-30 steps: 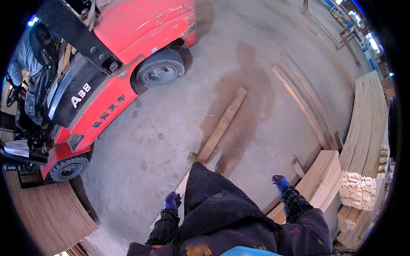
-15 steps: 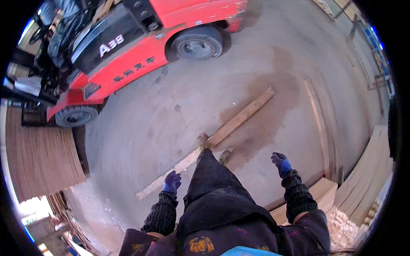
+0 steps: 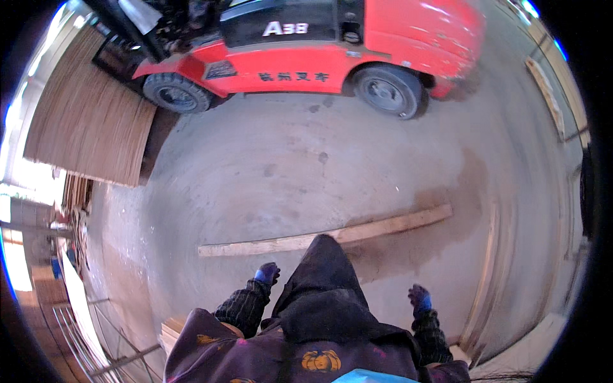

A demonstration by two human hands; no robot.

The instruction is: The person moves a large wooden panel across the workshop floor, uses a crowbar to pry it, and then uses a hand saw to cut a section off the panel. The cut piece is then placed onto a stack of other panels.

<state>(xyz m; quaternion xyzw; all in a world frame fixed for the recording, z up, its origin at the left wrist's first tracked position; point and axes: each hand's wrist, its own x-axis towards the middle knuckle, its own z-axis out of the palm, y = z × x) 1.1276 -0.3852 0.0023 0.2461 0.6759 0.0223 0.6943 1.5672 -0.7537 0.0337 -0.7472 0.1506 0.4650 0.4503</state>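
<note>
The left hand (image 3: 268,273) and right hand (image 3: 419,298), both gloved, are well apart, with nothing visible in them; how far the fingers close, I cannot tell. Just beyond them, a plank (image 3: 389,226) lies across the floor (image 3: 255,172). Farther ahead stands a forklift (image 3: 281,64).

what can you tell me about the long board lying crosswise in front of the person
The board is long, narrow and pale brown, wooden by its look, lying on the grey floor. Its right end sits farther ahead than its left. The dark clothing over the knee hides part of its middle. Neither the left hand nor right hand holds it.
</note>
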